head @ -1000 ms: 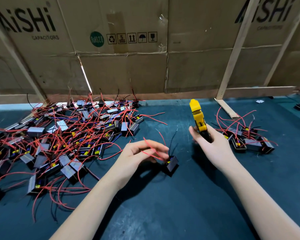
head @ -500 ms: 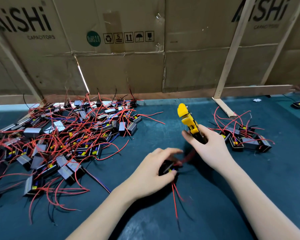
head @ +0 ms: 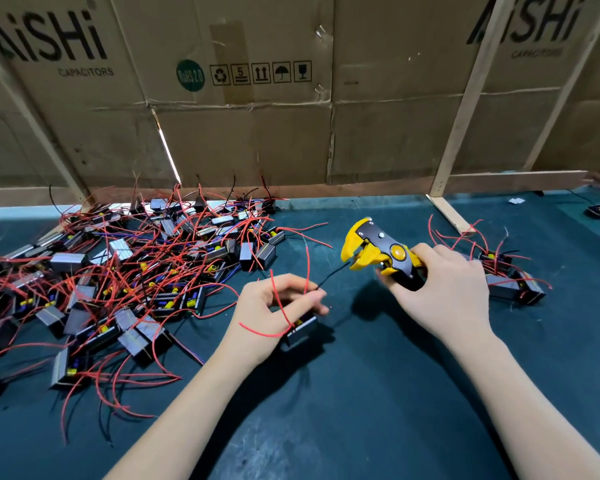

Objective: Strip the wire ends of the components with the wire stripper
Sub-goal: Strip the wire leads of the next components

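Black wire [head: 333,276], seemingly between hands.

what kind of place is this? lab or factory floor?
Likely a small electronics assembly bench, not a lab: a big pile of wired components on a green mat, capacitor cartons walling the bench, and a wire stripper gripped in the right hand.

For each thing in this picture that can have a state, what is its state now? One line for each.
Yellow and black wire stripper: gripped in the right hand, mouth open toward the black wire.
Thin black wire: pinched by the left hand, tip at the stripper's mouth.
Small black box component: held under the left hand.
Large pile of red-wired components: lying tangled on the green table.
Small pile of components: lying behind the right hand.
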